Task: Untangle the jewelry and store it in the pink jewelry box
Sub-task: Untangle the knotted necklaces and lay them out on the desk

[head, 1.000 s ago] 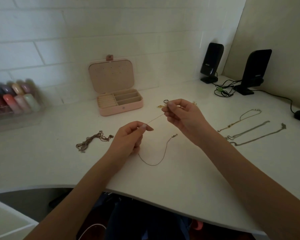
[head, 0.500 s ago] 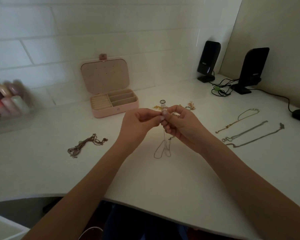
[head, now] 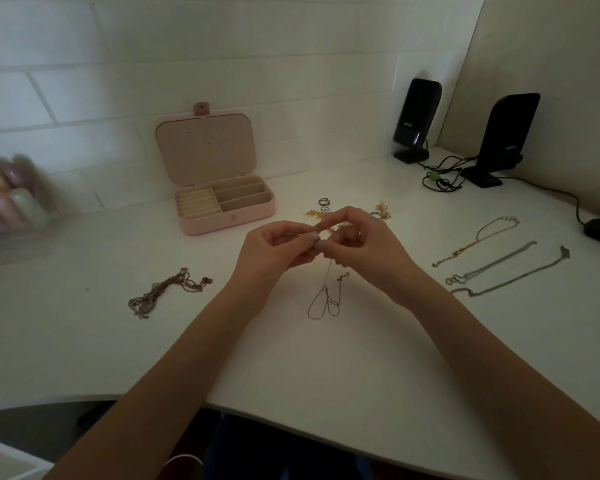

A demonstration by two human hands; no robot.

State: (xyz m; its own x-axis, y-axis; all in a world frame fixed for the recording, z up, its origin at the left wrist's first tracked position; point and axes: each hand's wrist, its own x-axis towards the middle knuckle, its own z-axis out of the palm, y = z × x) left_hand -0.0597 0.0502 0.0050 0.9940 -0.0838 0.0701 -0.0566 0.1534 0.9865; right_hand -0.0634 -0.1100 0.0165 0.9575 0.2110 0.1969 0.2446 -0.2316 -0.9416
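Observation:
My left hand (head: 274, 252) and my right hand (head: 361, 247) meet fingertip to fingertip above the desk, both pinching one thin chain (head: 324, 299). Its loops hang down and lie on the white desk (head: 291, 358) below my hands. The pink jewelry box (head: 227, 216) stands open at the back, lid upright, its compartments holding nothing I can see. A tangled clump of chains (head: 163, 291) lies to the left. Three straightened chains (head: 492, 261) lie side by side at the right. Rings and small gold pieces (head: 324, 206) sit just behind my hands.
Two black speakers (head: 416, 123) with a bundle of cables (head: 440, 178) stand at the back right corner. A clear holder of coloured bottles (head: 7, 202) is at the far left. The desk's curved front edge runs below my forearms.
My hands were apart with the chain stretched between them; they have come together, and the chain now hangs doubled in loops beneath them.

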